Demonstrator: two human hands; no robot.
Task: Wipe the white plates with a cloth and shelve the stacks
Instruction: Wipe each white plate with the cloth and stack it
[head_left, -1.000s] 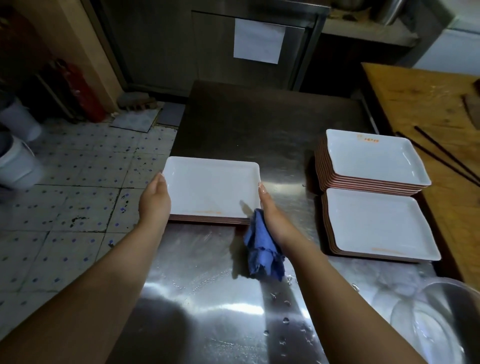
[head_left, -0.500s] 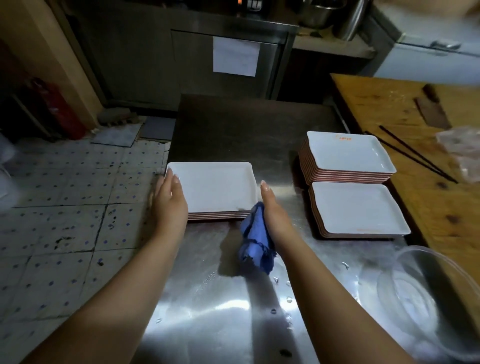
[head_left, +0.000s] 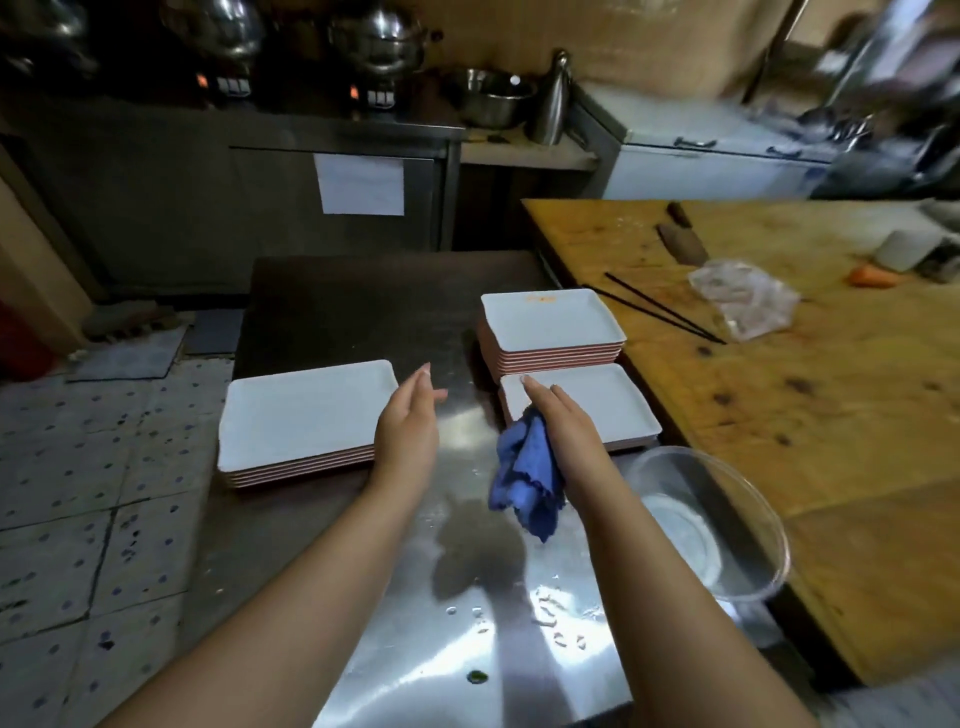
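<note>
Right hand (head_left: 563, 423): you're moving it off the left stack over to the near right stack; fingers are reaching straight over that stack's near-left corner, with the blue cloth (head_left: 527, 480) tucked under the palm and hanging loose.
Left hand (head_left: 410, 426): you're letting go of the left stack; it's hovering just beside the right edge, fingers straight and together, holding nothing.
Change: half a second ago both your hands were bracketing the left stack; now neither is touching it.
Meaning: you're likely finishing with the left stack and starting on the next plate to wipe. Shelving is not yet begun; all three stacks are sitting on the table.
Left stack (head_left: 306, 415): white rectangular plates with reddish undersides, edges squared up, sitting at the left edge of the steel table (head_left: 467, 623), close to the drop.
Near right stack (head_left: 597, 402): low pile, sitting at the table's right edge, touching the far stack.
Far right stack (head_left: 550, 322): taller pile, orange mark showing on the top plate.
Surface: water droplets are showing on the steel near you; a clear bowl (head_left: 717, 525) is sitting just beside the near right stack.
</note>
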